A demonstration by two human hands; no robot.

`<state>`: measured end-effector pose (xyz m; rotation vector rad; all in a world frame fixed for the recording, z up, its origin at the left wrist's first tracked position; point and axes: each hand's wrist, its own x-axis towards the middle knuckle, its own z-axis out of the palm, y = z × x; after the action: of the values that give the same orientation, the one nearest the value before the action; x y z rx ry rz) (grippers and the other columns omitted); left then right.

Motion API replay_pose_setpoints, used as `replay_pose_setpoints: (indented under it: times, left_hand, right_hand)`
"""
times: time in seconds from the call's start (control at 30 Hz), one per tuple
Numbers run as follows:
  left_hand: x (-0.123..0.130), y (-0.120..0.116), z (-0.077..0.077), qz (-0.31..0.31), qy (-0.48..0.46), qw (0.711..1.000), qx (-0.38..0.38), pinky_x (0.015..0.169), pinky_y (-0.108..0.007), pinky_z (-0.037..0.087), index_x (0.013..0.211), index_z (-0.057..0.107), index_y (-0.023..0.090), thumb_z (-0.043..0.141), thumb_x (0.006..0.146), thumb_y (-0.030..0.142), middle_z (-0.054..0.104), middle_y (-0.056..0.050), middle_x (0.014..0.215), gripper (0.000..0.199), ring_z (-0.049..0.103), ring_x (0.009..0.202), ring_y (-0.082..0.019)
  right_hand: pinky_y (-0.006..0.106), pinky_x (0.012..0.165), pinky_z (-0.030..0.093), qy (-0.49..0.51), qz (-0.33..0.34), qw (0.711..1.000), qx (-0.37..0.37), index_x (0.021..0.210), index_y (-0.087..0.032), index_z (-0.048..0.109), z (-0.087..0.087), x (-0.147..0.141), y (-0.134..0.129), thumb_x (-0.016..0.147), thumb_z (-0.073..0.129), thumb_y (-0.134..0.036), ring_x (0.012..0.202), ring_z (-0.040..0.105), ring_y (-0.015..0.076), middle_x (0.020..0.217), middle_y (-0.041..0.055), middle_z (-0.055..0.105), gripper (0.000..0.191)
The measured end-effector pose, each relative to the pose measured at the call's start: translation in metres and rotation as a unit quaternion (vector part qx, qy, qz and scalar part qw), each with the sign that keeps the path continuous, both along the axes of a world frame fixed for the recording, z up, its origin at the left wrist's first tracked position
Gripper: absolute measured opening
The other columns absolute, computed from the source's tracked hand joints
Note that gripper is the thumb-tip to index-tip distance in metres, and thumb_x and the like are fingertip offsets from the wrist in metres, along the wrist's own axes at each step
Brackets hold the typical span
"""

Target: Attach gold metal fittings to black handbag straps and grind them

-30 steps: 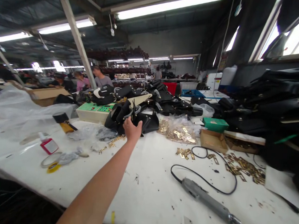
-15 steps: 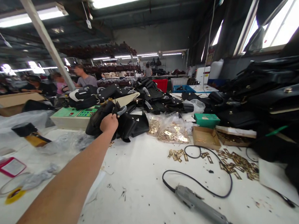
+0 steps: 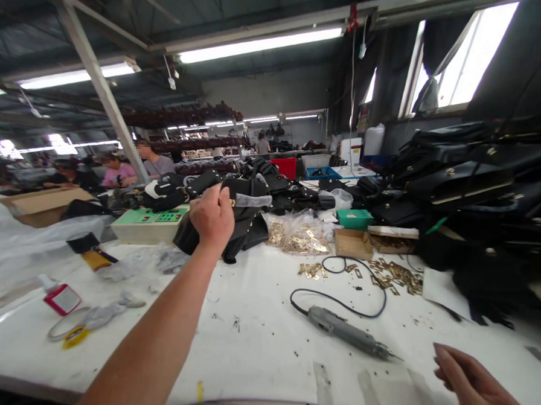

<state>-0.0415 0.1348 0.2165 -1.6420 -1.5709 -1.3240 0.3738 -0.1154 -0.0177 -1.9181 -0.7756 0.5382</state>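
Note:
My left hand [image 3: 213, 219] is closed in front of the pile of black leather pieces, gripping a strap whose end in a clear plastic sleeve [image 3: 253, 201] sticks out to the right. Black leather [image 3: 244, 231] hangs just beyond and below that hand. My right hand [image 3: 479, 382] is low at the right edge of the white table [image 3: 255, 322], fingers curled; what it holds, if anything, is too hidden to make out. The grey electric screwdriver [image 3: 348, 331] lies between the hands with its cable looped behind it.
Gold metal plates [image 3: 396, 275] lie loose near a cardboard box [image 3: 353, 244] and a bag of metal parts [image 3: 305, 237]. A green-topped machine [image 3: 149, 225] and red bottle [image 3: 63, 298] are at left. Black bags [image 3: 457, 182] are heaped at right. People sit beyond.
My left hand has lifted with the strap and come closer, and the sleeved end now points right. My right hand has come into view at the lower right. The view has shifted.

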Motion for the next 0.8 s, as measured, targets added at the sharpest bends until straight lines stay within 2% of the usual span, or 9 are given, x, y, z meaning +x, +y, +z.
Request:
replay_pose_setpoints:
  times: [0.1,0.17,0.23,0.3,0.43,0.53,0.67,0.73,0.8]
  left_hand:
    - [0.042,-0.066,-0.029,-0.065,0.016,0.997,0.043,0.089,-0.035,0.042,0.115,0.067,0.016,0.043,0.104,0.038,0.074,-0.012,0.104,0.035,0.068,0.098,-0.025]
    - [0.066,-0.113,-0.054,-0.106,0.004,0.993,0.060,0.086,-0.034,0.044,0.113,0.068,0.017,0.046,0.102,0.032,0.075,-0.011,0.096,0.029,0.069,0.092,-0.024]
    - [0.084,-0.160,-0.079,-0.169,-0.007,0.983,0.067,0.085,-0.034,0.047,0.111,0.067,0.019,0.052,0.100,0.025,0.075,-0.009,0.098,0.020,0.070,0.091,-0.022]
    - [0.096,-0.204,-0.100,-0.262,-0.005,0.964,0.039,0.086,-0.034,0.049,0.114,0.065,0.022,0.056,0.096,0.016,0.075,-0.007,0.100,0.021,0.070,0.092,-0.021]
    - [0.108,-0.278,-0.124,-0.389,0.008,0.920,-0.043,0.088,-0.036,0.054,0.130,0.059,0.025,0.056,0.091,0.009,0.074,-0.008,0.112,0.042,0.069,0.104,-0.022]
    - [0.113,-0.311,-0.129,-0.413,0.056,0.907,-0.070,0.086,-0.037,0.057,0.132,0.060,0.023,0.062,0.090,0.017,0.073,-0.010,0.117,0.042,0.069,0.107,-0.024]
    - [0.120,-0.327,-0.136,-0.387,0.102,0.914,-0.067,0.080,-0.041,0.060,0.124,0.066,0.026,0.073,0.084,0.034,0.076,-0.009,0.108,0.042,0.072,0.094,-0.026]
    - [0.124,-0.331,-0.143,-0.392,0.132,0.907,-0.082,0.088,-0.047,0.059,0.126,0.066,0.025,0.072,0.083,0.041,0.075,-0.010,0.109,0.047,0.072,0.094,-0.028]
    - [0.128,-0.334,-0.150,-0.407,0.148,0.895,-0.108,0.096,-0.054,0.057,0.128,0.064,0.020,0.069,0.083,0.047,0.074,-0.013,0.115,0.053,0.072,0.098,-0.031]
  right_hand:
    - [0.053,0.092,0.055,0.086,0.095,0.985,0.113,0.112,-0.026,0.073,0.052,-0.054,-0.004,0.072,0.072,-0.066,0.101,0.071,0.0390,0.111,0.0130,0.075,0.057]
    - [0.052,0.096,0.053,0.185,0.210,0.944,0.176,0.132,-0.024,0.063,0.075,-0.094,-0.005,0.081,0.070,-0.062,0.113,0.067,0.0379,0.132,0.0154,0.066,0.065]
    - [0.055,0.100,0.050,0.268,0.284,0.898,0.202,0.144,-0.025,0.053,0.084,-0.127,-0.007,0.083,0.072,-0.060,0.120,0.063,0.0377,0.144,0.0162,0.057,0.073]
    - [0.056,0.104,0.047,0.320,0.306,0.869,0.221,0.149,-0.026,0.048,0.087,-0.148,-0.012,0.081,0.073,-0.062,0.125,0.059,0.0382,0.147,0.0153,0.054,0.081]
    - [0.054,0.113,0.039,0.359,0.302,0.846,0.255,0.151,-0.026,0.044,0.090,-0.158,-0.038,0.075,0.075,-0.069,0.136,0.048,0.0383,0.147,0.0124,0.054,0.093]
    - [0.051,0.118,0.032,0.374,0.332,0.831,0.243,0.147,-0.026,0.051,0.093,-0.152,-0.061,0.072,0.074,-0.072,0.140,0.043,0.0374,0.143,0.0102,0.058,0.091]
    - [0.050,0.114,0.036,0.458,0.337,0.800,0.194,0.138,-0.028,0.061,0.087,-0.143,-0.082,0.077,0.068,-0.072,0.135,0.050,0.0359,0.135,0.0090,0.065,0.076]
    - [0.047,0.109,0.042,0.500,0.322,0.791,0.142,0.135,-0.026,0.064,0.084,-0.138,-0.084,0.082,0.066,-0.062,0.125,0.058,0.0330,0.127,0.0088,0.069,0.064]
    - [0.040,0.097,0.049,0.501,0.342,0.790,0.090,0.130,-0.022,0.067,0.084,-0.132,-0.079,0.082,0.069,-0.046,0.108,0.066,0.0288,0.115,0.0087,0.073,0.054]
